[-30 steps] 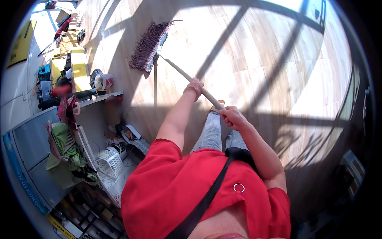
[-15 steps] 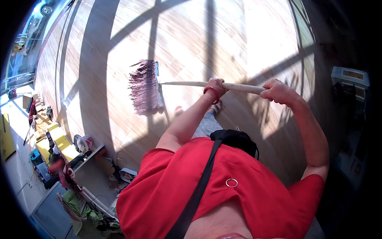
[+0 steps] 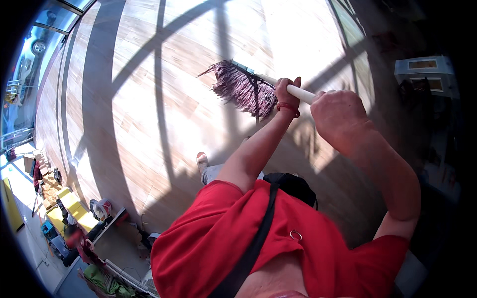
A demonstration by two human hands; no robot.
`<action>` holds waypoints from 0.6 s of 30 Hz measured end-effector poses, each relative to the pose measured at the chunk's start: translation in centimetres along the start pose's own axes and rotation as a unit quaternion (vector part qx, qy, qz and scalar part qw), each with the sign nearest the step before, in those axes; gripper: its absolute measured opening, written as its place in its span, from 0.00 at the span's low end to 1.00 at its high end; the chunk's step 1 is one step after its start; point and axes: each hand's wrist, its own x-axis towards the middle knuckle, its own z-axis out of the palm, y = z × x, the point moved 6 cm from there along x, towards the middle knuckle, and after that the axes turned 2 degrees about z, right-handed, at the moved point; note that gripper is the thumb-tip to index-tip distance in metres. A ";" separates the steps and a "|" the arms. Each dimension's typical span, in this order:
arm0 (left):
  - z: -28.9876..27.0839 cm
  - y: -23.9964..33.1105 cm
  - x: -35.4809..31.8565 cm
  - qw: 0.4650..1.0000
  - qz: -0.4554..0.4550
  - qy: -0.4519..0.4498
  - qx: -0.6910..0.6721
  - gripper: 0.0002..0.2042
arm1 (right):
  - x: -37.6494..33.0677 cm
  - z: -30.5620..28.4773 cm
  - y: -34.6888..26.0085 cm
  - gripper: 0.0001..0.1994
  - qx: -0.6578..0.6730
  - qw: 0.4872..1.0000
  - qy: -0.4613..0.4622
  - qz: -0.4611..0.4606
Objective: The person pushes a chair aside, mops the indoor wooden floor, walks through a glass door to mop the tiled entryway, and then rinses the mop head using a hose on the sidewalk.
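A mop [image 3: 243,92] with a shaggy, purplish-pink fringed head lies against the sunlit wood-plank floor, ahead of my body. Its pale round handle rises toward me from the head's metal bar. My left hand [image 3: 287,92] grips the handle low down, close to the mop head, with a red bangle on that wrist. Higher up, my right hand [image 3: 339,111] is closed around the handle near its top end. Part of the handle between the head and my left hand is foreshortened.
On the left stand a cluttered table [image 3: 117,248], yellow boxes [image 3: 79,213] and a person [image 3: 82,243]. Glass panes [image 3: 52,30] edge the upper left. A pale cabinet [image 3: 422,67] stands at the right. My sandalled foot [image 3: 201,160] rests on the planks [image 3: 149,139].
The mop head has swung to the right and turned at an angle. Both hands still hold the handle; the right one is larger in view, and my feet have shifted.
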 end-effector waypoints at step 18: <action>5.6 -13.2 -13.2 0.681 -0.648 -0.339 -0.041 0.14 | -3.3 29.5 -5.9 0.04 0.865 0.362 -0.121 0.324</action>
